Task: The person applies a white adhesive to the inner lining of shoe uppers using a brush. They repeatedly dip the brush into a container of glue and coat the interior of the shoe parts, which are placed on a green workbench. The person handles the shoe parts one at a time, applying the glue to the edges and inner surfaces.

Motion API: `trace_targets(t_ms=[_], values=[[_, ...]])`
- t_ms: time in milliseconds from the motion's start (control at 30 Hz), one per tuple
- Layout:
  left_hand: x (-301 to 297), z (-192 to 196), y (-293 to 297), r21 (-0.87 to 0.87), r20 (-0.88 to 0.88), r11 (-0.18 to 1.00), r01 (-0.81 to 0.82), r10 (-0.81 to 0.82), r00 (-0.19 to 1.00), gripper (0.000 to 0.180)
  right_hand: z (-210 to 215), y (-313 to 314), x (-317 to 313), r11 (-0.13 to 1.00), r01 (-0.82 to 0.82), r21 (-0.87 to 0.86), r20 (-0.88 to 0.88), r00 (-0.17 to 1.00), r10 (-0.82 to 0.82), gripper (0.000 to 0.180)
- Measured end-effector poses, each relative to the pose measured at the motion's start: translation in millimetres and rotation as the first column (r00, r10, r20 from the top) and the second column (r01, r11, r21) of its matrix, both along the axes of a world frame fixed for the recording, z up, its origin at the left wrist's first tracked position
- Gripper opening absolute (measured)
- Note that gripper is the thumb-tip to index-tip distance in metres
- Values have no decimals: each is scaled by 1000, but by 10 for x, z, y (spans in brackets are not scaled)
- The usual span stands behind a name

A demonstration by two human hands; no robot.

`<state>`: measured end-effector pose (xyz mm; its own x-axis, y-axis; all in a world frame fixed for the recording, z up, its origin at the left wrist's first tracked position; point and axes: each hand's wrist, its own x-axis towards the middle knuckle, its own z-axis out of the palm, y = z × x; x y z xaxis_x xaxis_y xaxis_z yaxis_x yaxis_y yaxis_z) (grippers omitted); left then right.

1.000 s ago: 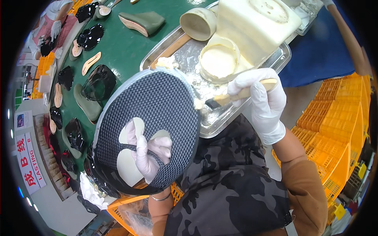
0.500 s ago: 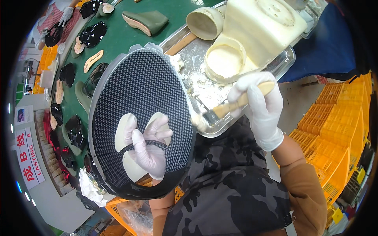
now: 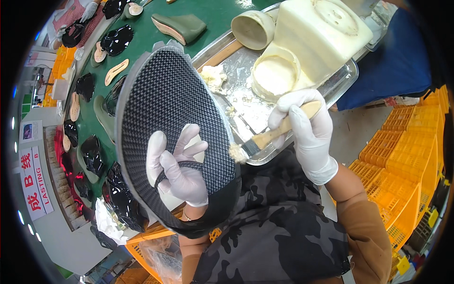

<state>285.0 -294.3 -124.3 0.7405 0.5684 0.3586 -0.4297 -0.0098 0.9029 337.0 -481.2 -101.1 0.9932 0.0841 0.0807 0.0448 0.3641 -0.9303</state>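
My gloved left hand [image 3: 182, 173] holds a large oval piece of black and grey woven fabric [image 3: 163, 94], which looks like a shoe upper. Its rim is pale grey, and its lower end is black. A thin black strap crosses the fingers, which are partly curled. Gripped in my gloved right hand [image 3: 309, 135] is a flat paintbrush [image 3: 272, 134] with a wooden handle. Cream paste coats its bristles, close beside the right edge of the fabric piece; I cannot tell whether they touch. A cream container [image 3: 275, 75] with white liquid in its round mouth stands behind the brush.
A metal tray [image 3: 349, 75] smeared with paste holds the container. On the green table [image 3: 217, 16] lie an olive wedge shoe form [image 3: 179, 28], pale insoles [image 3: 116, 72] and glossy black uppers [image 3: 117, 40]. Orange crates [image 3: 388, 161] are stacked at right; a person [image 3: 78, 21] works far left.
The fabric piece has tilted and looks narrower, shifting slightly right with my left hand. My right hand and the paintbrush have moved a little left and down.
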Motion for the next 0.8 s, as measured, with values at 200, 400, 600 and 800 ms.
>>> trace_targets(t_ms=[200, 400, 600, 800], values=[[-8, -7, -33, 164, 131, 984, 74, -96, 987, 36, 12, 38, 162, 993, 98, 59, 144, 984, -106, 12], [100, -120, 57, 211, 167, 973, -90, 55, 984, 37, 23, 52, 25, 985, -167, -36, -77, 983, 164, 12], [97, -190, 103, 273, 96, 959, -69, 44, 994, 39, 165, -54, -48, 964, -234, -130, 0, 972, 236, 12], [272, 161, 85, 274, 55, 926, -258, 252, 966, 46, 455, -111, 224, 813, -24, -582, 558, 716, 420, 26]])
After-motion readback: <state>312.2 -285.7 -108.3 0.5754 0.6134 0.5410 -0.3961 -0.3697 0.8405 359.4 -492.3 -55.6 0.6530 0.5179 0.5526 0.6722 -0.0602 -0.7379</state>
